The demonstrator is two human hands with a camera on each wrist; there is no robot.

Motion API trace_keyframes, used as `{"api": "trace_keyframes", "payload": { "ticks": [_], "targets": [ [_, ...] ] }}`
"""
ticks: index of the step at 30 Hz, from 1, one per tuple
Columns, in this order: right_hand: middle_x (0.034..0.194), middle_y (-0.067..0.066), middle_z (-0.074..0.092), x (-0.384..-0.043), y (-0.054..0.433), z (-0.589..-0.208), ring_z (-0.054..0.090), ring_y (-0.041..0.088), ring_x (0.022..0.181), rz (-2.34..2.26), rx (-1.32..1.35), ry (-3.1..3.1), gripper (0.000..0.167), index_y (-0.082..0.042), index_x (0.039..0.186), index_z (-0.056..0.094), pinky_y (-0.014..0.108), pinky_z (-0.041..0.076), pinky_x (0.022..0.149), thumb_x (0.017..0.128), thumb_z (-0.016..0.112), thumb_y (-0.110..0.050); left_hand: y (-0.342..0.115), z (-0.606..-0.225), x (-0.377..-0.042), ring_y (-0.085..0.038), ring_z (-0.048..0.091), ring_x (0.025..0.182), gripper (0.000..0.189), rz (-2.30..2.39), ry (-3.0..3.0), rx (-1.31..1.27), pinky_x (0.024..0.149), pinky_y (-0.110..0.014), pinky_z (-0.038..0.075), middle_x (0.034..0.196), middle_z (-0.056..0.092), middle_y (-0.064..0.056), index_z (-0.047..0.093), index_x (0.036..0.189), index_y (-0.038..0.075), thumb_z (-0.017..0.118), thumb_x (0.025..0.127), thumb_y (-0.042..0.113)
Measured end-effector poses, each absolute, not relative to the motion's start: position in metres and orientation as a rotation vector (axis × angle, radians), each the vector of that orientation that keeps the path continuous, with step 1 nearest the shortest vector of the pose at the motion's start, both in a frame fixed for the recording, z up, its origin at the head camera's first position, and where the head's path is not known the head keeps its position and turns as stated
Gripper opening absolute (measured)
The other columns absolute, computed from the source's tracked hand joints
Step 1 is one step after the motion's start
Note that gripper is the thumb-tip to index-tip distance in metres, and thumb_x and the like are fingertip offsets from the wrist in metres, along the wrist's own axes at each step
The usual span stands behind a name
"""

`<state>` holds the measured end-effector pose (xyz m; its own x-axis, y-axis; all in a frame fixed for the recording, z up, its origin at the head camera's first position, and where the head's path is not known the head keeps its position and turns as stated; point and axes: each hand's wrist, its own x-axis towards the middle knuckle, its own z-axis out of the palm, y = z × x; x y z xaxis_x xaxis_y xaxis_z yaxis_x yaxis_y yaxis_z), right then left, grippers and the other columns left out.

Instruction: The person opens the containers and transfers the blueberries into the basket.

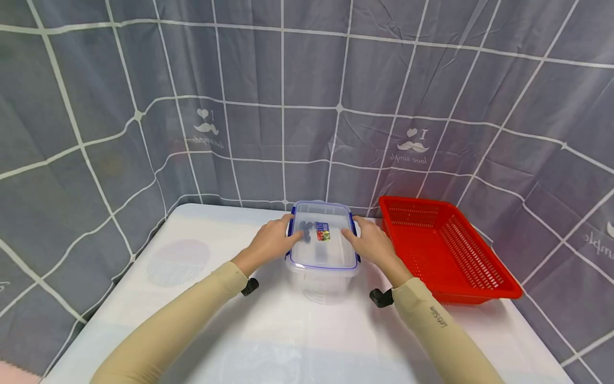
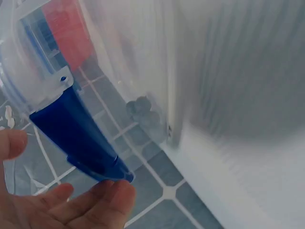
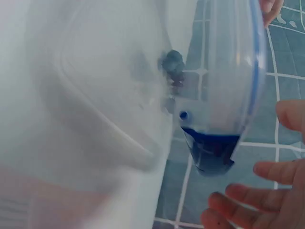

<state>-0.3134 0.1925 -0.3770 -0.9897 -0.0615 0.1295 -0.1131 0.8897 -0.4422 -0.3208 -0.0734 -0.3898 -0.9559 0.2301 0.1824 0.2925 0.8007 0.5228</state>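
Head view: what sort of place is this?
Probably a makeshift recording booth: gray grid-patterned curtains hang behind and on both sides of a white-topped table, which holds just a clear lidded container and a red slotted plastic basket.

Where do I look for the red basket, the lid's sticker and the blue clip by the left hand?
Red basket [image 1: 429,250]: head view, bare floor.
Sticker [image 1: 323,231]: head view, its middle.
Blue clip [image 2: 78,133]: left wrist view, broad face.
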Motion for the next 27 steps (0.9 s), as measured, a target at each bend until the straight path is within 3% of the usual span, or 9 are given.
{"api": "trace_keyframes", "payload": {
  "ticks": [4, 19, 27],
  "targets": [
    [0.149, 0.02, 0.05, -0.314, 0.188, -0.382, 0.053, 0.043, 0.13, 0.754, 0.035, -2.965, 0.072, -0.012, 0.155, 0.039, 0.062, 0.045, 0.101, 0.096, 0.056, -0.051, -0.071, -0.394, -0.326, -0.024, 0.068, 0.088, 0.068, -0.907, -2.872, -0.358, 0.08, -0.043, 0.055, 0.114, 0.071, -0.021, 0.042, 0.151, 0.004, 0.056, 0.098, 0.044],
    [0.152, 0.019, 0.048, -0.328, 0.187, -0.406, 0.053, 0.043, 0.132, 0.954, -0.013, -2.892, 0.07, -0.016, 0.157, 0.034, 0.06, 0.042, 0.106, 0.099, 0.052, -0.049, -0.063, -0.408, -0.34, -0.032, 0.069, 0.1, 0.062, -1.019, -2.851, -0.239, 0.085, -0.047, 0.054, 0.13, 0.065, -0.022, 0.036, 0.155, 0.012, 0.045, 0.103, 0.044],
    [0.151, 0.015, 0.05, -0.33, 0.187, -0.414, 0.052, 0.042, 0.133, 0.946, 0.003, -2.814, 0.06, -0.02, 0.152, 0.047, 0.06, 0.041, 0.107, 0.098, 0.057, -0.043, -0.061, -0.416, -0.341, -0.023, 0.059, 0.071, 0.055, -0.985, -2.866, -0.269, 0.063, -0.036, 0.044, 0.113, 0.07, -0.015, 0.041, 0.154, 0.019, 0.042, 0.105, 0.043]
  ]
}}
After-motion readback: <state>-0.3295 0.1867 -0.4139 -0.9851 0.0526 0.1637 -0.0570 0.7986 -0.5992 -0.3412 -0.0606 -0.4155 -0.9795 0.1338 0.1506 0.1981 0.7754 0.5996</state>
